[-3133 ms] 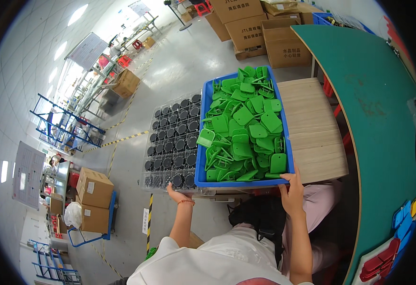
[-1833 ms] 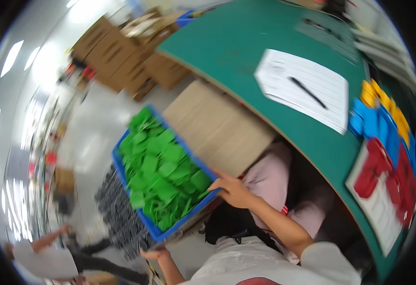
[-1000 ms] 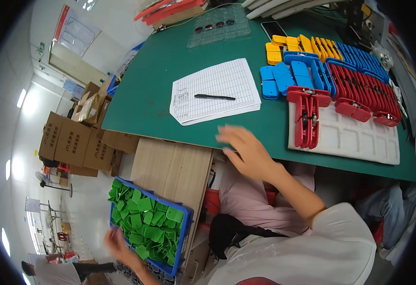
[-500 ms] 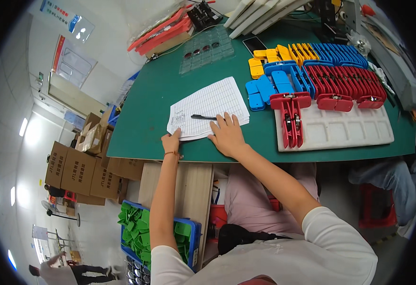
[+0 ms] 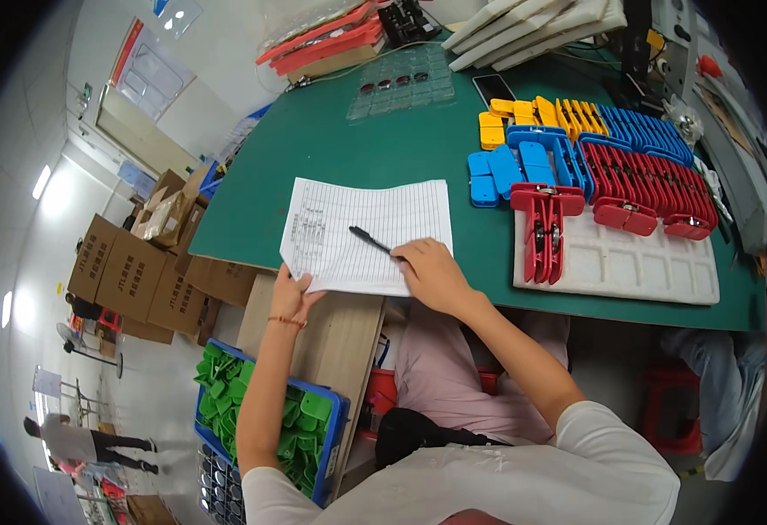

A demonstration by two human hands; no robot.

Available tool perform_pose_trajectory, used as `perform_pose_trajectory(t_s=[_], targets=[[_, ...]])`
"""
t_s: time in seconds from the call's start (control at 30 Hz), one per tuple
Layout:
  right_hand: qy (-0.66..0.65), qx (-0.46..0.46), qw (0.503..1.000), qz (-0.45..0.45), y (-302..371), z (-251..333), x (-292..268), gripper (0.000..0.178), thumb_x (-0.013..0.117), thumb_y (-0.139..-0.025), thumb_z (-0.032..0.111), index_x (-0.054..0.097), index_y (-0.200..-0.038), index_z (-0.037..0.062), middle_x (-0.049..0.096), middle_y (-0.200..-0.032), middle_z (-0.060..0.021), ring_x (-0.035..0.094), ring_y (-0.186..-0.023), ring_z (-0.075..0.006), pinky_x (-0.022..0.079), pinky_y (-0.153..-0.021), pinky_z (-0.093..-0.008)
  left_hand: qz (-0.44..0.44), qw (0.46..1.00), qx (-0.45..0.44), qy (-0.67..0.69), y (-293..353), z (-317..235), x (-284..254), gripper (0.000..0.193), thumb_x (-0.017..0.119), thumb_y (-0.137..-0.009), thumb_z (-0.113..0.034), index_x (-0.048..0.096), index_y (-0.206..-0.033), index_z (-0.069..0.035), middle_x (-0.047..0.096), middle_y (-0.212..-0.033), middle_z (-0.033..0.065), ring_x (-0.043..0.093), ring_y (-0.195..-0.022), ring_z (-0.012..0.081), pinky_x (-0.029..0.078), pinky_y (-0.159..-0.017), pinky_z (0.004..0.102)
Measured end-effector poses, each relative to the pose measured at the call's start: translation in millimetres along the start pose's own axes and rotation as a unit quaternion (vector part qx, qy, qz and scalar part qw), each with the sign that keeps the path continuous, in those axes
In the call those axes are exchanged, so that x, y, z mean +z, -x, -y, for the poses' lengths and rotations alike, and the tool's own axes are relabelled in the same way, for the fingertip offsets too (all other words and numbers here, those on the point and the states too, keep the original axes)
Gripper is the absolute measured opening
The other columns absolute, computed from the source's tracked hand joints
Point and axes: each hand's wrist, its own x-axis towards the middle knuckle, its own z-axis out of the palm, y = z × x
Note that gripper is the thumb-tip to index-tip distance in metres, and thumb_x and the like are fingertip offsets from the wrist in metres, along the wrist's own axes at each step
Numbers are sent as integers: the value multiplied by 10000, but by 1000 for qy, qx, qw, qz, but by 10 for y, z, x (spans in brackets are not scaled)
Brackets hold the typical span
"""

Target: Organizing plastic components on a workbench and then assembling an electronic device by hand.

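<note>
A small stack of ruled paper forms (image 5: 357, 206) reaches over the front edge of the green table, its near side raised a little. My left hand (image 5: 291, 296) grips the lower left corner, thumb and fingers at the paper's edge. On the right side of the sheets, my right hand (image 5: 436, 273) is closed with its fingertips at one end of a black pen (image 5: 368, 237). The pen slants across the top sheet, its other end pointing up and left. Part of the pen's near end is hidden by my fingers.
Right of the paper, red plastic clips (image 5: 542, 232), blue pieces (image 5: 497, 171) and yellow pieces (image 5: 492, 131) stand by a white moulded tray (image 5: 615, 267). Behind lie a clear blister tray (image 5: 401, 80) and a phone (image 5: 493, 88). A blue crate (image 5: 335, 437) of green parts is below left.
The paper has turned straighter and come nearer, over the table edge. My left hand moved with its corner. The right hand went from lying flat to closing at the pen, which now slants more.
</note>
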Motion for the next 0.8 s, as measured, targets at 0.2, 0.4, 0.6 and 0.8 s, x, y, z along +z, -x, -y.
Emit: perform_pose_trajectory(t_s=[0.2, 0.4, 0.6, 0.8], targets=[[-45, 79, 993, -80, 459, 461, -528, 369, 534, -747, 53, 424, -1093, -11, 388, -1172, -216, 394, -1065, -355, 324, -908, -391, -15, 998, -41, 49, 716, 26, -337, 436, 412, -792, 104, 337, -1202, -25, 490, -1120, 171, 552, -969, 287, 531, -740, 407], [-489, 410, 767, -65, 1203, 702, -531, 402, 513, -848, 155, 286, -1138, -3, 491, -974, -72, 469, -822, -102, 394, -707, -212, -18, 996, -54, 71, 1323, 47, -254, 489, 437, -802, 87, 275, -1255, 3, 474, -1152, 200, 537, -998, 294, 511, -782, 411], [-527, 486, 697, -3, 1404, 660, -720, 431, 527, -807, 52, 366, -1203, -4, 538, -1064, -89, 526, -945, -161, 405, -842, -278, -59, 995, -63, 49, 1884, 123, -14, 505, 426, -808, 81, 253, -1273, -9, 485, -1147, 180, 558, -962, 283, 527, -737, 409], [-482, 456, 746, 59, 1680, 337, -1103, 306, 518, -803, 23, 480, -1103, -30, 559, -1055, -101, 539, -937, -152, 417, -820, -278, -110, 982, -126, 88, 2410, 466, 420, 534, 406, -810, 78, 221, -1296, -47, 461, -1182, 133, 526, -1018, 270, 511, -772, 403]])
